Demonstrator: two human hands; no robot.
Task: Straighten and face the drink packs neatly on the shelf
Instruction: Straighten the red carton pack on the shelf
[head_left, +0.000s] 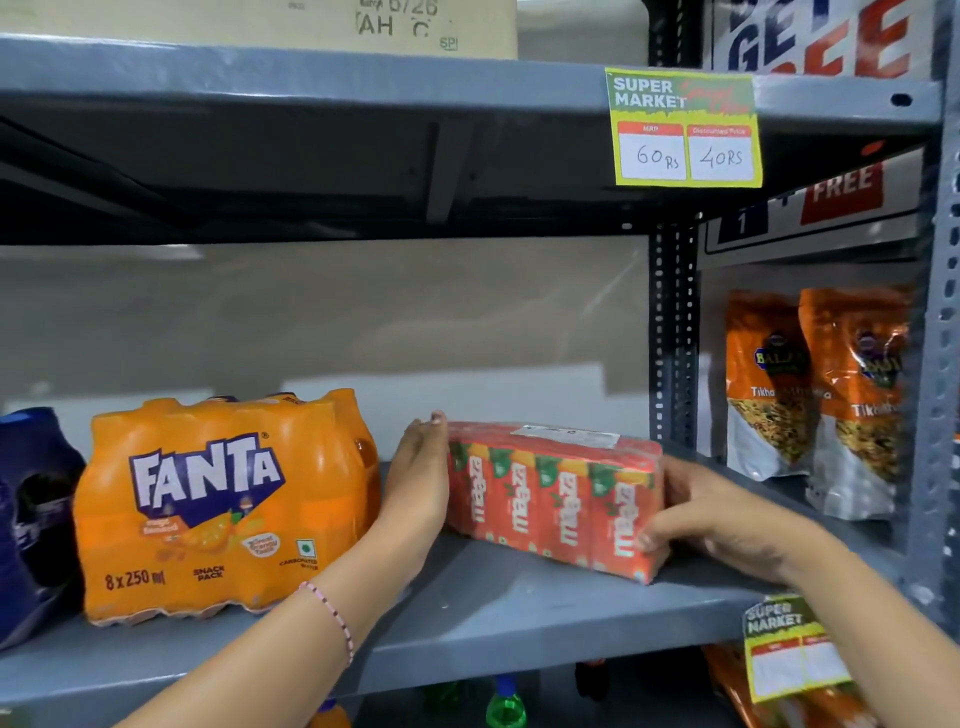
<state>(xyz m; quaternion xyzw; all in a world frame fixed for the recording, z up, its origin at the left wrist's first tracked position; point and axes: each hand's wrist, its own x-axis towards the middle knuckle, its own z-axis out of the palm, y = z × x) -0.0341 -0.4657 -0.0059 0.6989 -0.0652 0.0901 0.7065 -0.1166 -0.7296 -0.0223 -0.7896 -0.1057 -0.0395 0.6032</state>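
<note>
The left hand (418, 470) lies flat, fingers straight, against the Maaza pack's (553, 496) left end; the right hand (711, 512) cups its right end, gripping; the pack sits on the grey shelf (467, 618), long axis skewed, right end nearer, beside the Fanta pack (223, 504).

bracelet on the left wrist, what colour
Thin beaded bracelet: pink and white, in the head view.

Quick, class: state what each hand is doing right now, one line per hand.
Left hand: open, palm flat against the left end of the Maaza pack.
Right hand: fingers curled round the pack's right end, gripping it.
</note>
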